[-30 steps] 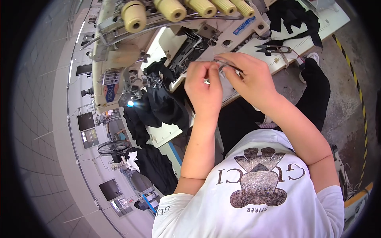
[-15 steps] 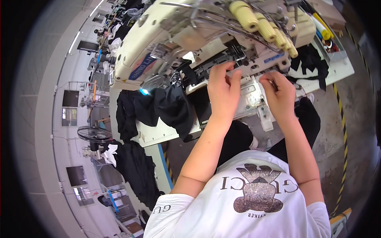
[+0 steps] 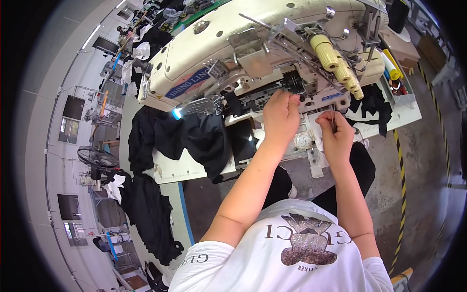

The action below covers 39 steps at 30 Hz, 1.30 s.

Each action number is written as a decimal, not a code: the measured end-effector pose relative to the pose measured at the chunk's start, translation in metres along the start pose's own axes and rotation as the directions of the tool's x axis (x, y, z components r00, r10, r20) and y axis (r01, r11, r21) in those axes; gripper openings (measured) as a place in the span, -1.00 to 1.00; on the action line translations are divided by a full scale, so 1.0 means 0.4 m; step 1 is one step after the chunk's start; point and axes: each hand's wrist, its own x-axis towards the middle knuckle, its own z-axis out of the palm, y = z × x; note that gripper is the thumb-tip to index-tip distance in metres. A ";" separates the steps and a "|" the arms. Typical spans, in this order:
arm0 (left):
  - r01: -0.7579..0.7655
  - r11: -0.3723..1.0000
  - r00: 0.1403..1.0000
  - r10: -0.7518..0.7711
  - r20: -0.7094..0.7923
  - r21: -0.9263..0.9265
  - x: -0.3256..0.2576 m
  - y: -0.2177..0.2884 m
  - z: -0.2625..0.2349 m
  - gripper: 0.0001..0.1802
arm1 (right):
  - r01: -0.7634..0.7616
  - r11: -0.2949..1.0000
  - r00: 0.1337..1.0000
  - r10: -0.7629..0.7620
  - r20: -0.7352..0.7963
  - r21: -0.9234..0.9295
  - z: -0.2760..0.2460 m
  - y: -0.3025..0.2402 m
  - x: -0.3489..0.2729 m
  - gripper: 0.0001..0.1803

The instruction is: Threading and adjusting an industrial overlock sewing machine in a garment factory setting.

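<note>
While the right hand point(image 3: 337, 138) pinches a slim tool point(image 3: 333, 124), left hand point(image 3: 281, 117) near sewing machine point(image 3: 258, 24), grip unclear.

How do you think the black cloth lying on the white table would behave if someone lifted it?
The black cloth would probably be floppy, since it lies in soft, rounded folds. It may drag or catch at first, as it bunches close to the sewing machine.

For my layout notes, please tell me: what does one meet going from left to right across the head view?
Black fan → lit lamp → left hand → right hand → black fabric scraps → nearer yellow-and-black floor stripe.
</note>
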 end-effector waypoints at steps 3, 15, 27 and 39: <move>0.073 0.989 0.997 -0.075 -0.011 -0.127 -0.008 0.017 0.001 -0.62 | 0.045 0.999 0.999 -0.045 -0.024 -0.006 0.004 0.001 0.004 -0.94; 0.571 0.700 0.820 -0.470 0.326 -0.428 0.044 0.082 -0.057 -0.48 | 0.098 0.995 0.993 -0.098 -0.066 -0.008 0.008 -0.018 0.001 -0.91; 0.593 0.684 0.803 -0.542 0.249 -0.425 -0.009 0.053 -0.084 -0.48 | 0.345 0.930 0.923 -0.361 -0.135 -0.126 0.019 -0.006 0.043 -0.86; 0.466 0.772 0.881 -0.447 0.152 -0.432 -0.064 0.029 -0.042 -0.82 | 0.440 0.879 0.872 -0.467 -0.145 -0.185 0.046 0.005 0.064 -0.74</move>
